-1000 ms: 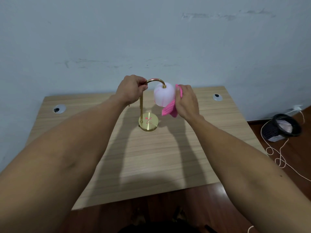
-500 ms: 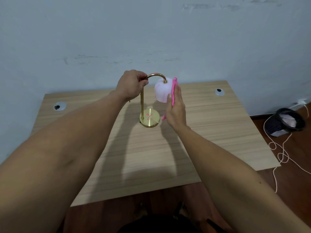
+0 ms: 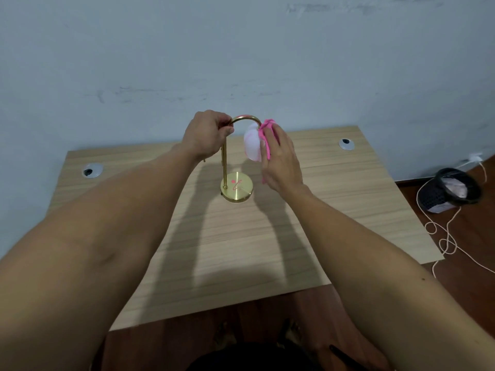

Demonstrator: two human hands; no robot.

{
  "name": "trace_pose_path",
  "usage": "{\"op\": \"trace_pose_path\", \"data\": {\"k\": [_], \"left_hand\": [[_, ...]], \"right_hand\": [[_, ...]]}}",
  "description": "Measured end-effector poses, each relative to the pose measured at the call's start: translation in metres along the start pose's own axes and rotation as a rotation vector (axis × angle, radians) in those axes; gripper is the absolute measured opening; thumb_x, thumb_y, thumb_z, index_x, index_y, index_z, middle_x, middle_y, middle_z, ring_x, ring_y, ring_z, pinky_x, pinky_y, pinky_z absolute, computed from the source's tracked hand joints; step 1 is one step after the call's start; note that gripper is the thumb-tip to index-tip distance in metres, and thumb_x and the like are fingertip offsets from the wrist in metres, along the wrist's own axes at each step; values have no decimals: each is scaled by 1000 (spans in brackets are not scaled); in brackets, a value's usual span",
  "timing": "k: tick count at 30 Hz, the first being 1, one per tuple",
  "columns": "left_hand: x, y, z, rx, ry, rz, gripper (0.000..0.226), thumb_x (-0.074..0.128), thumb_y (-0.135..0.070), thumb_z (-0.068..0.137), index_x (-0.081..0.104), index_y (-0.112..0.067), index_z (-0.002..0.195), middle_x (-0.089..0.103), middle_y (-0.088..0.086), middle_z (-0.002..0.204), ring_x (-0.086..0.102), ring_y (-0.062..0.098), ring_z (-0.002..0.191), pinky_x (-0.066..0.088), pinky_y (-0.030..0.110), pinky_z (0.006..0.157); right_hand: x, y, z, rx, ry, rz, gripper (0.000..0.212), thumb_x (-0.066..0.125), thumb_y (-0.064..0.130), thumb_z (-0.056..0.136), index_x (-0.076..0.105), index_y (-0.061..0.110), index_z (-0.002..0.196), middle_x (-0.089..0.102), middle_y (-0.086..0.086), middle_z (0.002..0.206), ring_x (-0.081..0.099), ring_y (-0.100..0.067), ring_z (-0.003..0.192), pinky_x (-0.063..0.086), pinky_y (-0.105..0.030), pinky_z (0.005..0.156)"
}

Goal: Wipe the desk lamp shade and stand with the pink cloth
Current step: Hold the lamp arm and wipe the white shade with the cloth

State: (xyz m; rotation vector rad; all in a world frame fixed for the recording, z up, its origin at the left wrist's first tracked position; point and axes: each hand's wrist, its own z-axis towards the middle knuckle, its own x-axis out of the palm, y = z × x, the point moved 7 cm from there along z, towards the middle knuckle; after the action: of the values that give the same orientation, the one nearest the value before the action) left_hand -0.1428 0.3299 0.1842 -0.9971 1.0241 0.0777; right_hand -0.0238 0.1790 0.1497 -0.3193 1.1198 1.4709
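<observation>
A small brass desk lamp stands upright toward the far middle of a wooden desk, its round base flat on the top and its thin stand rising to a curved neck that arches over to the right. From the end of that arch hangs a pale, whitish-pink shade. The left hand is clenched around the top of the stand where the curve begins. The right hand grasps a pink cloth and presses it flat against the right side of the shade, with cloth bunched up at the shade's top and a little showing below the palm. Two round cable grommets are set into the desk, one at the far left and one at the far right. On the dark wooden floor to the right of the desk, well apart from the lamp, sits a black mesh wastebasket lined with a bag and holding pale crumpled material; what that material is cannot be told. A light cord loops across the floor just beside the basket and runs up toward a plug at the wall.
</observation>
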Motion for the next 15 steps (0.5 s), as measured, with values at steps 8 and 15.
{"op": "trace_pose_path", "data": {"k": [8, 15], "left_hand": [[0, 1, -1, 8, -3, 1, 15, 65, -21, 95, 75, -10, 91, 72, 19, 85, 67, 39, 85, 58, 51, 82], [0, -1, 0, 11, 0, 4, 15, 64, -20, 96, 74, -10, 91, 72, 19, 86, 66, 38, 84, 57, 49, 81]], "right_hand": [[14, -3, -3, 57, 33, 12, 52, 35, 20, 110, 33, 8, 161, 30, -13, 167, 32, -32, 153, 37, -44, 121], [26, -17, -38, -54, 128, -16, 57, 40, 16, 111, 24, 12, 165, 10, -11, 175, 5, -32, 162, 8, -24, 126]]}}
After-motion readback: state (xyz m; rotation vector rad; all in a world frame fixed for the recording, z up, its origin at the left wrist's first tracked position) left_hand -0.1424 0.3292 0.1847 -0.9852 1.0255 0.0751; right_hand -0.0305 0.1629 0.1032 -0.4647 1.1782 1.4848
